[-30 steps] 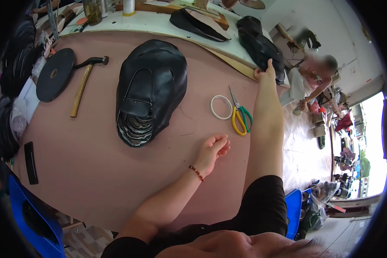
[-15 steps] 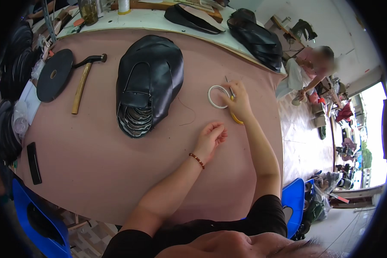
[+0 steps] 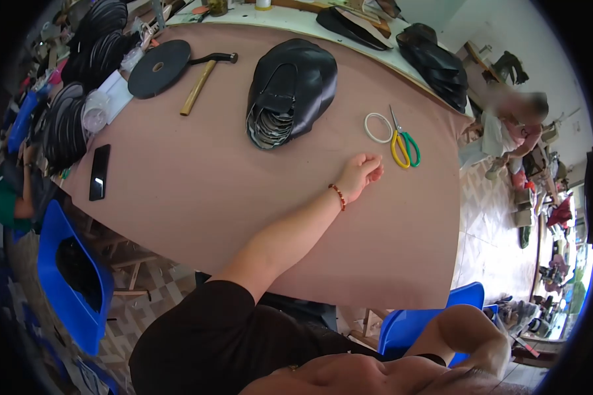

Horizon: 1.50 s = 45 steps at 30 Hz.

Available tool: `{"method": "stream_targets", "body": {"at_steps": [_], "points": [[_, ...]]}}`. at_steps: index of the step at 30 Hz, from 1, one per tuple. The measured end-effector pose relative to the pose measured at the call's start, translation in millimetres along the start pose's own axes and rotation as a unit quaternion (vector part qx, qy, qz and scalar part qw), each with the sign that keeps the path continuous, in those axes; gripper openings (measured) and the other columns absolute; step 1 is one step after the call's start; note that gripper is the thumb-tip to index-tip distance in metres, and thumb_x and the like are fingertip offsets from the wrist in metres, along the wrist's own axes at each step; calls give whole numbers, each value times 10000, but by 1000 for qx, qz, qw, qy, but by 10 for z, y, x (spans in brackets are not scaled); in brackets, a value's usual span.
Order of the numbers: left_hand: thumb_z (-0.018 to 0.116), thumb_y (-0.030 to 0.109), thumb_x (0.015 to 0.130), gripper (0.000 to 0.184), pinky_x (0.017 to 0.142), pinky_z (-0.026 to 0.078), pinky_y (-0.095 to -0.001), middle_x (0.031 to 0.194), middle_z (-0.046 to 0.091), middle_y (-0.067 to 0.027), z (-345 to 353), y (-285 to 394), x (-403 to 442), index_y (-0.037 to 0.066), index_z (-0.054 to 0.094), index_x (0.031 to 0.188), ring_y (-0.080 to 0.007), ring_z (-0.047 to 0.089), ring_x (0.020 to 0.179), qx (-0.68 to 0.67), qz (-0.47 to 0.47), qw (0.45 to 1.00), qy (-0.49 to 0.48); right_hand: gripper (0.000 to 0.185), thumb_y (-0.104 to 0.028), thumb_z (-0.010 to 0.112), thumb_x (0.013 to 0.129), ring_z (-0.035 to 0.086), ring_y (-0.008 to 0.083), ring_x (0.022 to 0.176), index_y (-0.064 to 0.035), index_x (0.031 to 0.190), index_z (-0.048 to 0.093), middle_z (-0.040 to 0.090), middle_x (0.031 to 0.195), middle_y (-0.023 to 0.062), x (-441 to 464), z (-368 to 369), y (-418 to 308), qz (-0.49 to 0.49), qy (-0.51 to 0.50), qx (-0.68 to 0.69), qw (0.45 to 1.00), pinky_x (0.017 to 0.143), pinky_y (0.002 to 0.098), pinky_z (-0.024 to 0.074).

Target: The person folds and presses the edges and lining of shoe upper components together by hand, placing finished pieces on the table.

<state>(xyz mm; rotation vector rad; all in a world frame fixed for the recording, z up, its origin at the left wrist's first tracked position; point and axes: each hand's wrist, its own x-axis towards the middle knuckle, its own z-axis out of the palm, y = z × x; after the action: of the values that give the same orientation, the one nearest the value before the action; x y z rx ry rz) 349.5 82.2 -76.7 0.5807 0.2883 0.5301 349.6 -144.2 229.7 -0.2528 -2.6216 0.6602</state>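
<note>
My left hand (image 3: 362,176), with a beaded bracelet on its wrist, hovers over or rests on the brown table cover with its fingers curled in. Whether anything is inside them is hidden. Just beyond it lie scissors (image 3: 396,149) with one yellow and one green handle, and a white ring-shaped roll of tape (image 3: 367,123). Both lie loose, with no hand touching them. Farther left sits a stack of black leather pieces (image 3: 303,82), its layered edges facing me. My right arm is bent up at the lower right; its hand is out of view.
A hammer (image 3: 197,89) and a black disc-shaped roll (image 3: 171,78) lie at the far left, with a phone (image 3: 99,172) nearer. Black pieces (image 3: 433,66) lie on the back bench. Blue chairs (image 3: 79,283) flank the table. A person (image 3: 517,125) works at the right.
My right hand has let go of the scissors, left them on the table and withdrawn toward my head. The view has shifted; my left hand stays curled near the scissors.
</note>
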Motion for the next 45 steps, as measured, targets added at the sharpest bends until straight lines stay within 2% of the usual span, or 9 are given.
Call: {"method": "stream_targets", "body": {"at_steps": [6,11,16,20,24,26,28,38,45], "points": [[624,162,885,171,662,493,-261,812,637,-15,-35,183,-522,46,611,1010,-112,603,735,430,166,886,53,233,-196,716,732,570,168,650,-27,882,659,569,771,51,416,450,-636,18,-98,-35,994,556,295,429],[662,146,802,229,877,439,-399,952,629,-69,-478,956,-1089,79,610,1015,-284,575,909,670,487,541,149,239,-195,693,729,554,171,646,-30,897,650,520,756,38,611,684,-1043,40,-108,-45,992,557,303,420],[711,157,762,285,873,417,-408,973,632,-65,-837,1252,-1029,88,626,1024,-287,566,951,795,371,409,252,248,-193,670,725,539,174,641,-32,912,642,472,740,26,766,912,-1130,72,-75,-25,994,558,311,412],[709,175,772,181,880,403,-433,909,661,-60,-887,1368,-1092,80,665,920,-276,588,945,750,355,503,243,252,-210,679,772,568,207,664,-20,931,635,521,756,46,802,1100,-840,144,30,-16,989,581,326,433],[703,184,781,217,788,432,-430,902,665,-90,-658,1311,-1593,73,646,959,-281,598,930,705,505,443,229,233,-195,712,836,622,233,742,2,954,673,639,852,88,703,1224,-311,129,146,105,975,624,334,485],[699,191,787,244,730,456,-407,887,653,-98,-246,1189,-2103,66,644,988,-290,599,895,719,367,566,167,231,-190,729,831,626,234,746,6,938,672,645,848,92,678,1433,-43,180,197,128,955,640,333,488],[705,188,780,280,695,476,-397,849,643,-110,94,1035,-2556,40,644,1010,-307,607,810,825,179,535,36,187,-146,719,839,623,207,745,16,913,663,651,848,92,684,1704,211,289,301,158,895,661,323,491],[666,147,847,252,685,441,-349,940,578,8,664,1705,-3882,146,611,1093,-211,545,841,467,516,698,-168,27,-29,654,871,491,22,667,-15,884,635,585,750,-40,783,2623,825,413,634,229,613,600,182,405],[608,129,914,171,871,388,-242,1082,548,114,831,2325,-4276,247,659,1026,-83,480,1052,159,262,868,-389,63,-31,700,790,579,173,622,-37,804,639,608,720,59,1094,2659,1022,446,517,-59,728,577,284,452]]}}
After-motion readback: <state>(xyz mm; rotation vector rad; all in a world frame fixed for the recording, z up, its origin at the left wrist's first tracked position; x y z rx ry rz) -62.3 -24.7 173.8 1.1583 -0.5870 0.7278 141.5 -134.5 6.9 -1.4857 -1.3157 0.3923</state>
